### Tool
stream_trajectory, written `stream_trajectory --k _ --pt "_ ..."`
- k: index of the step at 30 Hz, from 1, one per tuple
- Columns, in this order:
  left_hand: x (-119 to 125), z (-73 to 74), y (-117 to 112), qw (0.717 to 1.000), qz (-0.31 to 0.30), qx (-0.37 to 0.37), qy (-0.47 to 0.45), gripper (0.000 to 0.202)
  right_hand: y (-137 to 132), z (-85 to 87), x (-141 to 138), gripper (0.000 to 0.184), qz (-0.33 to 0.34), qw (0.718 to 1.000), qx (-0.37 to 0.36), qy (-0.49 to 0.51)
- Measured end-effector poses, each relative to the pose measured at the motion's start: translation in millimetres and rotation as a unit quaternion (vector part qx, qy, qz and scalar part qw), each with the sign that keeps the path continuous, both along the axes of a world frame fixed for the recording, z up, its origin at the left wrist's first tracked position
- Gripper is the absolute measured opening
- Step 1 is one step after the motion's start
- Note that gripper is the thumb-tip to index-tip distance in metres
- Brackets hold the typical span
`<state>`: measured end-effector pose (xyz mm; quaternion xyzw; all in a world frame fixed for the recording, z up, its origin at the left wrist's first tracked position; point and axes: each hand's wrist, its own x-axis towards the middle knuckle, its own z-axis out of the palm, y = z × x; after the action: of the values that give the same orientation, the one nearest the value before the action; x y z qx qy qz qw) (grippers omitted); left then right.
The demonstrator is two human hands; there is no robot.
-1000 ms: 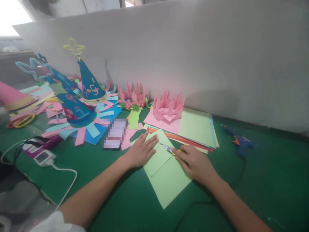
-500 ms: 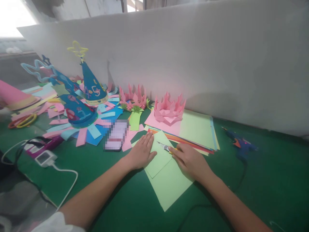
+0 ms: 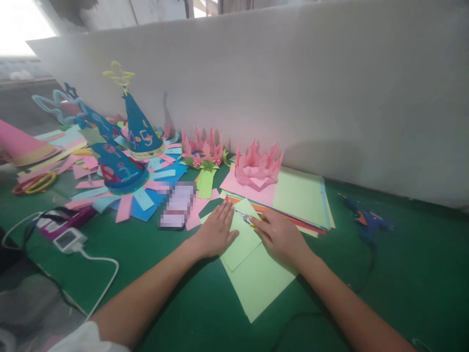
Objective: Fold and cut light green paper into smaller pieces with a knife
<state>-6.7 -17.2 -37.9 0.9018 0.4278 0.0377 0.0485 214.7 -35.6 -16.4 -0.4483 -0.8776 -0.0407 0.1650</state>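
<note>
A folded light green paper sheet [image 3: 252,278] lies on the green table [image 3: 403,283] in front of me. My left hand [image 3: 216,231] rests flat on the sheet's left edge, fingers stretched out. My right hand [image 3: 279,235] is closed around a small utility knife [image 3: 248,219] with a yellow body. Its blade tip touches the upper part of the green sheet, close to my left fingertips.
A stack of coloured paper [image 3: 300,195] with a pink paper crown [image 3: 258,166] lies behind the sheet. A phone [image 3: 177,205], blue party hats [image 3: 141,129], paper scraps and a charger [image 3: 68,239] sit to the left. A blue glue gun [image 3: 366,220] lies at the right. A white wall [image 3: 330,88] stands behind.
My right hand has slid the knife up and left along the sheet, toward my left hand. My left hand has stayed pressed on the paper.
</note>
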Motion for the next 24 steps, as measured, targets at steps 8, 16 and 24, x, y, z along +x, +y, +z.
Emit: stream_trajectory --k 8,16,24 --pt "-0.5 -6.5 -0.6 0.999 0.017 0.031 -0.027 0.067 6.6 -5.1 -5.1 0.029 -0.011 1.000 0.011 -0.010" --pt "-0.5 -5.8 -1.1 0.999 0.026 0.021 -0.036 0.070 3.7 -12.7 -8.8 0.029 -0.029 0.999 0.044 -0.011" --pt "0.4 -6.1 -1.9 0.997 0.044 0.031 -0.062 0.074 1.8 -15.8 -9.6 0.029 -0.039 0.998 0.055 -0.011"
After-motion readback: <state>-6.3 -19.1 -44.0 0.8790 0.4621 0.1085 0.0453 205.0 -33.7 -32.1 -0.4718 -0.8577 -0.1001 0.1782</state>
